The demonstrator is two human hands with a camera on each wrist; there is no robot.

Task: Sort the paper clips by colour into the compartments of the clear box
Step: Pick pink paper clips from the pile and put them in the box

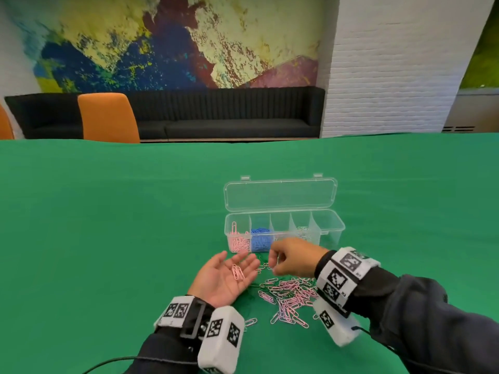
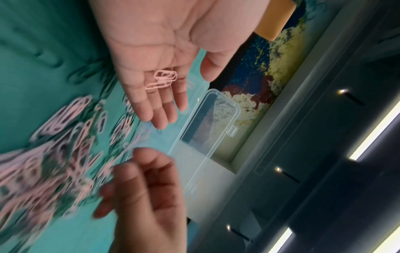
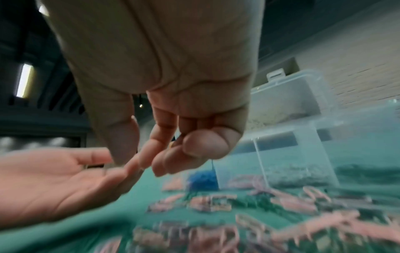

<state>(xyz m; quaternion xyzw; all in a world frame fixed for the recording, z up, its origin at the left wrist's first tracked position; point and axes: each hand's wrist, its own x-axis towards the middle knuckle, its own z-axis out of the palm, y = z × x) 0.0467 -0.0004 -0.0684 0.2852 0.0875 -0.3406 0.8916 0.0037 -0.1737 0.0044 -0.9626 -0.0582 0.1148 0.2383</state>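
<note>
My left hand (image 1: pixel 220 283) lies palm up just above the green cloth, fingers straight, with two or three pink clips (image 1: pixel 238 272) resting loose on it (image 2: pixel 162 80). My right hand (image 1: pixel 287 256) hovers to its right, over the near edge of the mixed pile (image 1: pixel 289 298), with its fingers curled (image 3: pixel 164 154). I see no clip between them. Behind both hands stands the clear box (image 1: pixel 328 225), its lid open. Its leftmost compartment holds pink clips (image 1: pixel 239 241), the one beside it blue clips (image 1: pixel 260 240), and the fourth a few pale clips (image 1: pixel 303 232).
The pile holds pink, green and pale clips spread across the cloth between my wrists. A single pale clip (image 1: pixel 249 322) lies near my left wrist. Green cloth (image 1: pixel 108 225) covers the table. An orange chair (image 1: pixel 108 117) and a dark sofa stand beyond the far edge.
</note>
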